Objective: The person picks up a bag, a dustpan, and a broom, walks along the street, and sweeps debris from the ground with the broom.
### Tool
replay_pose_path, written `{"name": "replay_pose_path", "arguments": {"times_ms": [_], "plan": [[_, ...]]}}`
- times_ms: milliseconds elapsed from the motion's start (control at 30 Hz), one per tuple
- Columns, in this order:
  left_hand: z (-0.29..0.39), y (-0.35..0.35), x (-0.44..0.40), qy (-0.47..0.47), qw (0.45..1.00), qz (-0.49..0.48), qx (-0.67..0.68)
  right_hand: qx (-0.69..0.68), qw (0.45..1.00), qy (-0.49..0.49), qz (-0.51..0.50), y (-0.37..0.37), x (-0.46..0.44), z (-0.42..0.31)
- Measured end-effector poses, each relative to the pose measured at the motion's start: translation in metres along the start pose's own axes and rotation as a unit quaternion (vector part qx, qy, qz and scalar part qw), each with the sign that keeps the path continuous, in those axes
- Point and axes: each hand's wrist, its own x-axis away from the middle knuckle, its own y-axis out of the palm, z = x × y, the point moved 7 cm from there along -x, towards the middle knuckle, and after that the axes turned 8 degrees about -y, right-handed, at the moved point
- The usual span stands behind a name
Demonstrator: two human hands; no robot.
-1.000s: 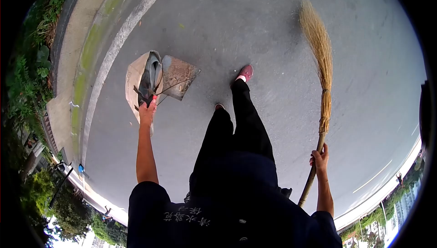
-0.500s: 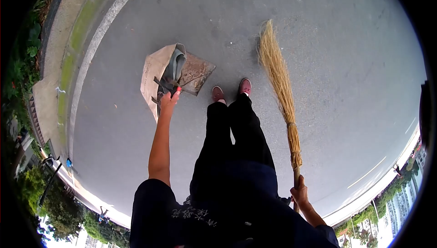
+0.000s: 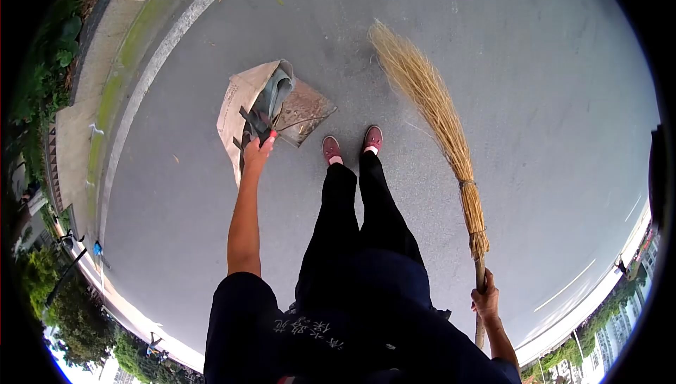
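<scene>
My left hand is closed around a red-ended handle above a flat, dirt-stained dustpan; how the handle joins it is hidden. A thin dark rod runs from near the red end across the pan. Against the dustpan hangs a beige bag, its mouth open, with grey cloth and dark straps inside. On the other side, my right hand grips the wooden stick of a straw broom. The broom's bristles spread forward over the asphalt, bending left at the tip.
Grey asphalt lies under my maroon shoes. A pale curb line curves along the left, with a mossy strip and plants beyond it. Distant people and trees show along the lower edges.
The broom's bristle tip has swung left, while its stick and my right hand have shifted right. My left hand, the bag and the dustpan have moved only slightly.
</scene>
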Motion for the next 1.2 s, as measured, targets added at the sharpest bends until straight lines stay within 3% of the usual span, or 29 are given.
{"name": "replay_pose_path", "arguments": {"times_ms": [167, 233, 300, 433, 600, 633, 700, 800, 833, 900, 933, 967, 1000, 1033, 1100, 1133, 1200], "plan": [[-0.008, -0.026, 0.035, -0.071, 0.985, -0.050, 0.146, -0.096, 0.992, -0.085, -0.025, 0.052, -0.022, -0.063], [0.015, -0.034, 0.054, -0.067, 0.965, -0.114, 0.228, -0.123, 0.983, -0.120, -0.061, 0.078, -0.018, -0.112], [0.045, -0.041, 0.079, -0.081, 0.935, -0.106, 0.329, -0.109, 0.970, -0.181, -0.123, 0.096, -0.011, -0.153], [0.074, -0.042, 0.100, -0.044, 0.877, -0.170, 0.448, -0.081, 0.942, -0.265, -0.190, 0.116, 0.004, -0.238], [0.106, -0.068, 0.112, 0.019, 0.799, -0.241, 0.551, 0.015, 0.850, -0.439, -0.290, 0.149, 0.005, -0.339], [0.113, -0.076, 0.114, 0.042, 0.771, -0.250, 0.584, 0.011, 0.850, -0.443, -0.285, 0.153, -0.001, -0.353], [0.104, -0.090, 0.113, 0.048, 0.712, -0.181, 0.677, 0.028, 0.809, -0.458, -0.367, 0.175, -0.004, -0.370], [0.094, -0.095, 0.109, 0.041, 0.688, -0.222, 0.690, 0.017, 0.810, -0.432, -0.396, 0.188, -0.005, -0.386], [0.093, -0.099, 0.111, 0.035, 0.699, -0.189, 0.689, 0.027, 0.810, -0.413, -0.416, 0.190, -0.003, -0.391], [0.083, -0.098, 0.104, 0.027, 0.713, -0.157, 0.682, 0.096, 0.804, -0.421, -0.408, 0.196, -0.011, -0.387], [0.076, -0.099, 0.091, 0.014, 0.694, -0.126, 0.709, 0.153, 0.752, -0.586, -0.260, 0.190, -0.011, -0.400], [0.070, -0.098, 0.079, 0.002, 0.674, -0.095, 0.733, 0.203, 0.659, -0.718, -0.095, 0.182, -0.005, -0.407], [0.075, -0.100, 0.077, 0.009, 0.683, -0.066, 0.728, 0.241, 0.717, -0.646, -0.104, 0.161, 0.019, -0.413], [0.084, -0.099, 0.079, 0.002, 0.688, -0.070, 0.722, 0.234, 0.725, -0.639, -0.105, 0.152, 0.020, -0.405], [0.108, -0.107, 0.074, 0.004, 0.684, -0.052, 0.728, 0.122, 0.645, -0.754, 0.007, 0.104, 0.035, -0.398], [0.114, -0.110, 0.068, 0.013, 0.689, -0.053, 0.723, 0.128, 0.633, -0.764, 0.015, 0.091, 0.034, -0.381], [0.133, -0.116, 0.059, 0.028, 0.698, -0.014, 0.715, 0.106, 0.671, -0.733, -0.022, 0.055, 0.027, -0.361]]}}
